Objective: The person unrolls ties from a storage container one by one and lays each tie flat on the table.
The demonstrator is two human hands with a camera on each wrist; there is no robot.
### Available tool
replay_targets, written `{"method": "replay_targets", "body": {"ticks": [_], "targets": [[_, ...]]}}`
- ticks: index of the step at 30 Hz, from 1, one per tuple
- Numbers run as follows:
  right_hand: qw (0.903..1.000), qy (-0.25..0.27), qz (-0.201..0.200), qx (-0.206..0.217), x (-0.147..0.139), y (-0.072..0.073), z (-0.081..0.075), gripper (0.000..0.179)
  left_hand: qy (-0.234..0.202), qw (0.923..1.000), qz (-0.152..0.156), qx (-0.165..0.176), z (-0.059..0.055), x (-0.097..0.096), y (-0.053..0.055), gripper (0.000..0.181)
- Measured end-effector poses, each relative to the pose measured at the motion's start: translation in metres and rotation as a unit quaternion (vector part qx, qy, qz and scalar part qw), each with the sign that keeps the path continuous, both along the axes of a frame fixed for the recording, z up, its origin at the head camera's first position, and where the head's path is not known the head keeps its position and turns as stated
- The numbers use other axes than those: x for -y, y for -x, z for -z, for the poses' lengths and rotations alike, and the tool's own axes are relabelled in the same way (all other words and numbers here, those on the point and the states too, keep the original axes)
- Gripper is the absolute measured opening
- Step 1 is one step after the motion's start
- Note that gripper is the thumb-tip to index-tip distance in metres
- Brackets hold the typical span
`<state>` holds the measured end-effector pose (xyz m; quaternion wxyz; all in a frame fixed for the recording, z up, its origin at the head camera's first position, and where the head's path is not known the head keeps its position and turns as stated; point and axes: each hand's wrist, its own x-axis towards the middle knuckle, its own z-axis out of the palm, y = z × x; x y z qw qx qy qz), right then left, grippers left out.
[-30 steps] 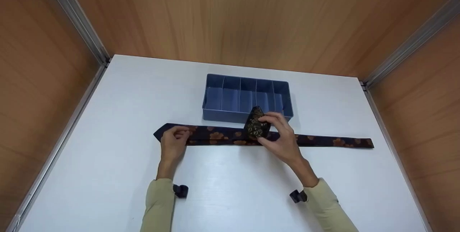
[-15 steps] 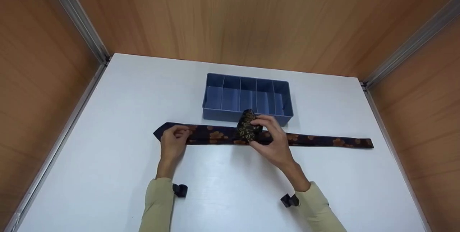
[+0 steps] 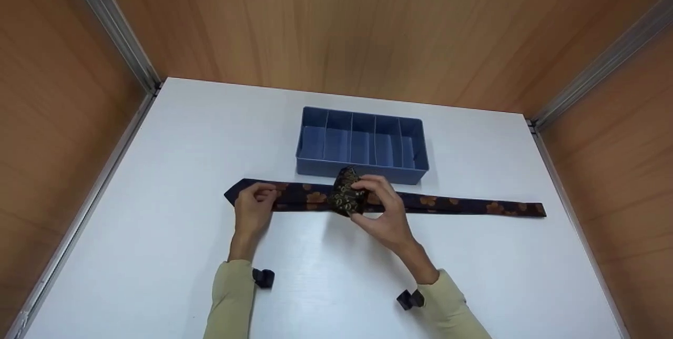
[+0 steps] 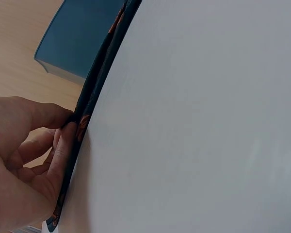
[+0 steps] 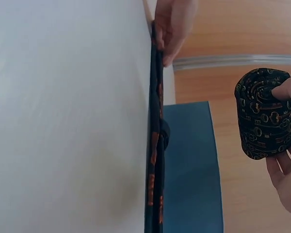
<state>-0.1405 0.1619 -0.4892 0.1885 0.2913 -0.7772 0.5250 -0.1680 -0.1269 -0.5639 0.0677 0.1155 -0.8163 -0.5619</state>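
A dark navy necktie with orange flowers (image 3: 452,205) lies stretched flat across the table, its pointed wide end at the left. My left hand (image 3: 255,207) pinches this tie near that end. In the left wrist view, the thumb and fingers of my left hand (image 4: 29,160) meet at the tie's edge. My right hand (image 3: 386,218) grips a rolled-up black necktie with a gold key pattern (image 3: 347,192), held above the middle of the flowered tie. In the right wrist view, the spiral end of the rolled tie (image 5: 266,116) shows between thumb and fingers.
Just behind the flowered tie stands a blue box (image 3: 363,171) with several compartments, none holding anything visible. Wooden panels (image 3: 336,23) close off the back and both sides of the white table (image 3: 131,223).
My right hand has moved steadily left with the rolled tie, over the flowered one. My left hand and the flowered tie have stayed in place.
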Motion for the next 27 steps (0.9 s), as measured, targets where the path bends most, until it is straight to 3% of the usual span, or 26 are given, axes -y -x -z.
{"method": "replay_targets", "body": {"ticks": [6,20,27], "targets": [[0.9996,0.019,-0.019,0.011,0.015,-0.010,-0.014,0.048,-0.008,0.9999,-0.001,0.008,0.000,0.001,0.000,0.012],[0.9983,0.020,-0.041,0.037,0.034,-0.011,-0.006,0.048,-0.021,0.9998,-0.004,-0.008,0.000,0.000,0.000,0.012],[0.9966,0.025,-0.068,0.038,0.040,-0.011,-0.004,0.048,-0.025,0.9996,-0.015,-0.004,-0.011,0.000,-0.005,0.015]]}}
